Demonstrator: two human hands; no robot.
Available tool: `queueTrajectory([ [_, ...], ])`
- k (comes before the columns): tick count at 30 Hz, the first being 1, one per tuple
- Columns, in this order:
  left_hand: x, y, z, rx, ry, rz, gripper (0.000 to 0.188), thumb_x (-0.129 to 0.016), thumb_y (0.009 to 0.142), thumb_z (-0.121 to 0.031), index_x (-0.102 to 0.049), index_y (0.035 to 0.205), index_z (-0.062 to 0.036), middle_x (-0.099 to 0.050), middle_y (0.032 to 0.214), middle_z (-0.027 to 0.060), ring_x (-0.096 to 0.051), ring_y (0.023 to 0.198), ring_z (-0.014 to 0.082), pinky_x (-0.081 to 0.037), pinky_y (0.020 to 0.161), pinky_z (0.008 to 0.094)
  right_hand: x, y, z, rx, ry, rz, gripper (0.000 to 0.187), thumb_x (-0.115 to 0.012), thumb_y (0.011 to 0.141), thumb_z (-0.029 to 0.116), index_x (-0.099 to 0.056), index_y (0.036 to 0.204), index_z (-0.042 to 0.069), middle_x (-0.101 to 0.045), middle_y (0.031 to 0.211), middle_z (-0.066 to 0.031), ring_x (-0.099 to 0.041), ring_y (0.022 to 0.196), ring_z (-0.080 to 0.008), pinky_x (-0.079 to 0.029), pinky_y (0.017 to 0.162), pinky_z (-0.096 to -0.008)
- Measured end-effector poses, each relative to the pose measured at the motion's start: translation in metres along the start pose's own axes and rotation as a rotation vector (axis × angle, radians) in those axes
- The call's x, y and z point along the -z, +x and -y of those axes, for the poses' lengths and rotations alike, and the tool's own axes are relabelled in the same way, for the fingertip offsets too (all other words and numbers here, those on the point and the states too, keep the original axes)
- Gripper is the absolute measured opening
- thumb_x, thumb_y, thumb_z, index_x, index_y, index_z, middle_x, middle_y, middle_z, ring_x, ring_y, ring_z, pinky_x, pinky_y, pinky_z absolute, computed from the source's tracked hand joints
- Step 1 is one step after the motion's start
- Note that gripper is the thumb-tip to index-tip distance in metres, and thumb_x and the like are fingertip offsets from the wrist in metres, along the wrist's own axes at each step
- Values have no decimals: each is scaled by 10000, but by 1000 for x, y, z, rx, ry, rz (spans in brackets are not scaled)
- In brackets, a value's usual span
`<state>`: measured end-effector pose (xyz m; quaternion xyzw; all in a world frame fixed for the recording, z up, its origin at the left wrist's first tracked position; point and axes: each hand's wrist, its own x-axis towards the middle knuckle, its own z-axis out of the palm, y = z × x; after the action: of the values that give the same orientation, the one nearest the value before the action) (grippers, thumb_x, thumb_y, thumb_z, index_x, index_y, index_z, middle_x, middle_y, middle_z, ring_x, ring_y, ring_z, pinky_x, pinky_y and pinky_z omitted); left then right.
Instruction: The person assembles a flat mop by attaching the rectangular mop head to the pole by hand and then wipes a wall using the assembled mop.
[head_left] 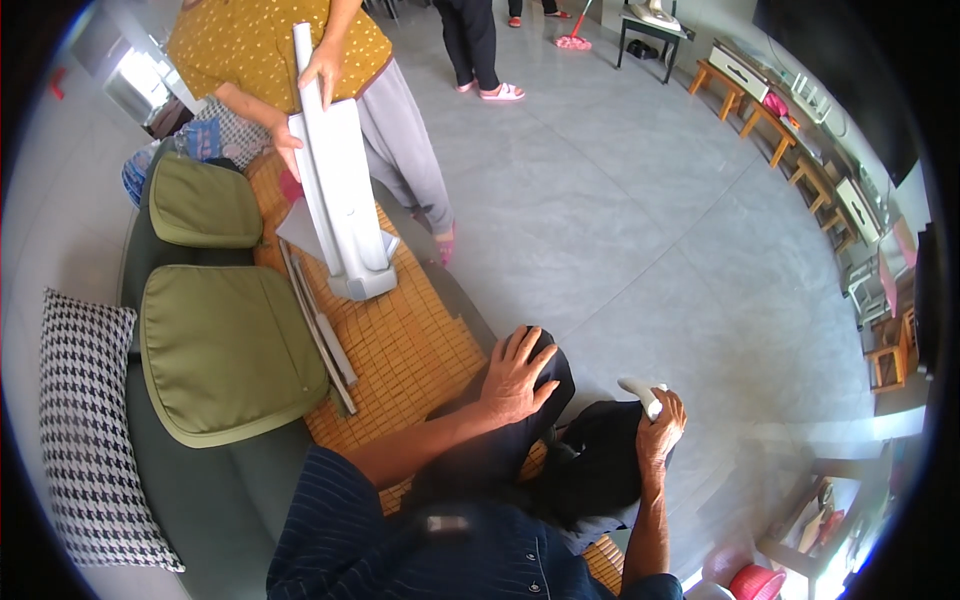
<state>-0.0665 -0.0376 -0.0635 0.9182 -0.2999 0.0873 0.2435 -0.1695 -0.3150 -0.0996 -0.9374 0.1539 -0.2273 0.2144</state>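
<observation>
A wide grey floor (640, 220) is seen to the right of a dark green sofa (222, 490), which is partly covered by a tan woven mat (410, 345). Over the far part of the mat, a long white panel (345, 180) with a grey foot is held in two hands by a person in a yellow shirt (275, 65). Two green cushions (230, 350) are leaned along the sofa's back, and a black-and-white pillow (95, 430) is set at the far left. Thin pale bars (320, 330) are laid on the mat. The left hand (518, 380) is laid on the left knee, its fingers spread and loose. A small white piece (640, 393) is held near the right knee by the right hand (662, 430), with the fingers curled around it. Its long side is slanted, and its free end is pointed up and left, away from the body. It is smooth and a bit bent, with a round tip; its other end is hidden by the fingers. The way to the mat is blocked by both knees.
</observation>
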Motion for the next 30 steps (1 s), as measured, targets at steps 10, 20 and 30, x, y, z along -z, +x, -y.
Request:
queueTrajectory([
  [10, 3, 13, -4, -36, -13, -17, 606, -761, 797, -316, -557, 1314, -74, -422, 1416, 212, -397, 1327, 411, -359, 1037, 554, 1, 6, -3, -26, 18, -30, 277, -644, 747, 19, -703, 1011, 80, -697, 1045, -118, -617, 1080, -339, -444, 963, -472],
  [20, 13, 2, 2, -85, 47, -11, 620, -745, 813, -326, -540, 1339, -68, -423, 1428, 260, -387, 1331, 457, -337, 1056, 581, 1, 6, 14, -49, 107, -37, 253, -664, 711, 59, -722, 956, 93, -715, 984, -81, -637, 1052, -311, -450, 953, -447],
  [30, 31, 11, 2, -95, 75, 34, 630, -735, 817, -308, -515, 1352, -59, -416, 1420, 266, -378, 1329, 480, -338, 1049, 598, 19, 15, 34, -43, 115, -108, 203, -640, 730, 56, -716, 910, 112, -703, 894, -69, -639, 946, -305, -455, 908, -444],
])
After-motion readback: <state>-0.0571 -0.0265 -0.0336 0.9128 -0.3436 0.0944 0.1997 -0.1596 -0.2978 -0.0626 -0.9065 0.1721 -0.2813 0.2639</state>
